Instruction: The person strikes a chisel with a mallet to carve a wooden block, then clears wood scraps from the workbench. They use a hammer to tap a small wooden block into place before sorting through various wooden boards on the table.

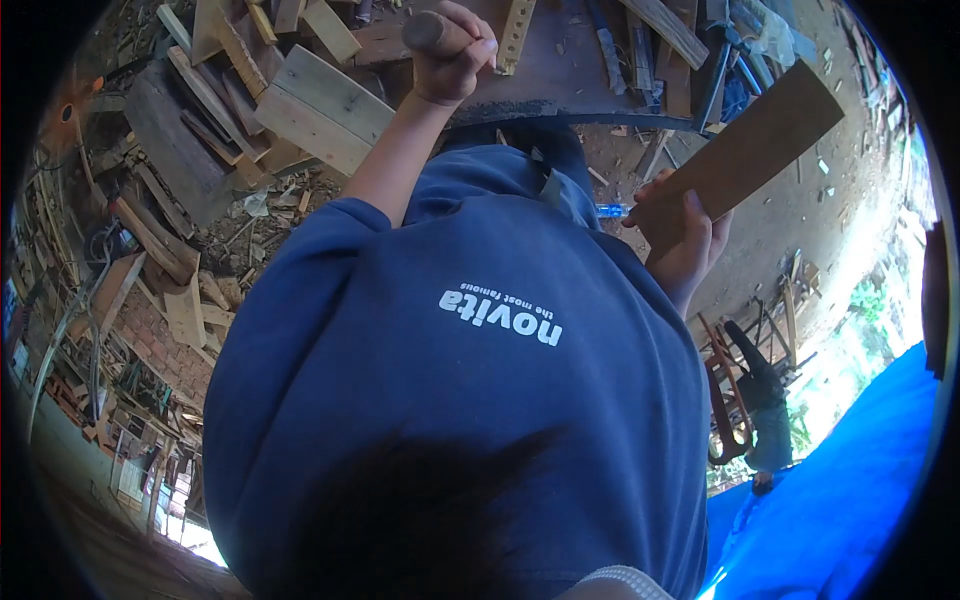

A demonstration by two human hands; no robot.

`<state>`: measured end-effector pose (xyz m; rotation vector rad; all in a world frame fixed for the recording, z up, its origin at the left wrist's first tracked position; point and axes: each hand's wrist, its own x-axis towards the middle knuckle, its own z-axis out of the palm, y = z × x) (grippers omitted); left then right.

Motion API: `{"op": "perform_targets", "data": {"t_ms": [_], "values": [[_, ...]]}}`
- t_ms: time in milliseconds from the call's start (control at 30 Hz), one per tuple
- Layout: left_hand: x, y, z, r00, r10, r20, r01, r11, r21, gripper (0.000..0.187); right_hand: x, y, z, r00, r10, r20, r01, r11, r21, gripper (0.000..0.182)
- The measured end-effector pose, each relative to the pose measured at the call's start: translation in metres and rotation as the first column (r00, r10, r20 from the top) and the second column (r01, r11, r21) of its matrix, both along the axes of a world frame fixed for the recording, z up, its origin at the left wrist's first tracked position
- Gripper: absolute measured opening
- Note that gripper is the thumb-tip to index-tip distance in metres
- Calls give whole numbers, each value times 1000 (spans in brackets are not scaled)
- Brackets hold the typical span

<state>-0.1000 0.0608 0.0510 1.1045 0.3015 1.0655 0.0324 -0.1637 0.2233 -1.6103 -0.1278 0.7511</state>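
In the upper middle of the head view, my left hand [455, 65] is closed around a round wooden handle [432, 35], its blunt end pointing toward me. Whatever the handle leads to is hidden behind the fist. My right hand [695, 235] grips the lower end of a flat brown wooden board [765, 135], thumb on its face and fingers behind. The board slants up to the right. Beside the fingers of this hand is a small clear blue piece [612, 210]. A strip of wood with holes [515, 35] lies just right of my left hand.
Offcuts and planks crowd the left side, including a pale thick plank [325, 110]. A dark worktop [560, 85] curves in front of me, with wood strips on it. Another person [768, 420] is at the lower right, near a blue tarp [850, 490].
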Motion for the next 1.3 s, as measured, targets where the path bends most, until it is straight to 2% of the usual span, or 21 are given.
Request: {"op": "perform_targets", "data": {"t_ms": [67, 167, 233, 367, 433, 467, 533, 567, 633, 667, 700, 733, 867, 933, 967, 1033, 1100, 1167, 1233, 1300], "values": [[2, -1, -3, 1000, 9, 24, -10, 999, 39, 15, 0, 1, -1, 1000, 17, -15, -17, 1000, -4, 34], [2, 1, -29, 998, 25, -63, -21, 997, 71, 21, 0, 2, -4, 999, 47, -11, -46, 998, 46, 33], [5, 3, -29, 994, 17, -104, -3, 992, 129, 21, -1, 3, -5, 999, 44, 0, -44, 999, 32, 33], [11, 4, -24, 992, -44, -115, 57, 992, 111, 21, -1, 6, -6, 998, 69, 9, -69, 998, 7, 34], [13, 8, -22, 964, -260, -60, 262, 965, 24, 21, 0, 6, -9, 998, 70, 12, -70, 998, 5, 34], [15, 12, -19, 962, -266, -59, 267, 963, 22, 21, 0, 6, -10, 997, 75, 16, -75, 997, 5, 35], [20, 19, -5, 921, -378, -94, 389, 907, 161, 19, 0, 7, -10, 998, 68, 18, -68, 998, 2, 35], [21, 18, 4, 919, -382, -94, 393, 906, 160, 19, 0, 7, -10, 998, 67, 17, -67, 998, 1, 36], [20, 10, 24, 920, -385, -67, 372, 916, -151, 18, 0, 7, -10, 998, 53, 15, -53, 999, -1, 36], [18, 10, 19, 919, -389, -70, 376, 915, -149, 18, 0, 8, -11, 999, 42, 15, -42, 999, -1, 37], [13, 9, 7, 958, -236, -161, 245, 969, 38, 17, 0, 7, -13, 999, 37, 13, -37, 999, 1, 37], [10, 7, -1, 974, -65, -217, 116, 965, 234, 16, 1, 7, -15, 999, 50, 17, -51, 999, 19, 38], [13, -4, -18, 996, -6, -86, 16, 993, 117, 13, 1, 7, -19, 998, 53, 21, -53, 999, 13, 39], [12, -1, -14, 953, 35, -299, 32, 976, 217, 12, -1, 5, -20, 999, 51, 8, -52, 998, 22, 39], [15, -1, -12, 954, 31, -300, 36, 976, 216, 12, -2, 5, -21, 998, 57, -5, -57, 998, 33, 39], [21, -3, 1, 943, 69, -326, -50, 997, 66, 9, 0, 2, -22, 998, 35, -42, -32, 997, 69, 39], [15, 1, -6, 938, 69, -339, -44, 996, 82, 8, -1, 3, -22, 997, 15, -82, -6, 994, 107, 41], [9, 3, -18, 933, 69, -352, -36, 994, 99, 6, -3, 8, -18, 999, 41, -29, -41, 999, 17, 38], [10, 6, -26, 988, 37, -153, -17, 992, 128, 7, -2, 5, -23, 998, 24, -62, -20, 998, 53, 41], [12, 6, -24, 984, 36, -177, -15, 993, 118, 7, -1, 1, -28, 996, 6, -91, 1, 997, 79, 45]]}}
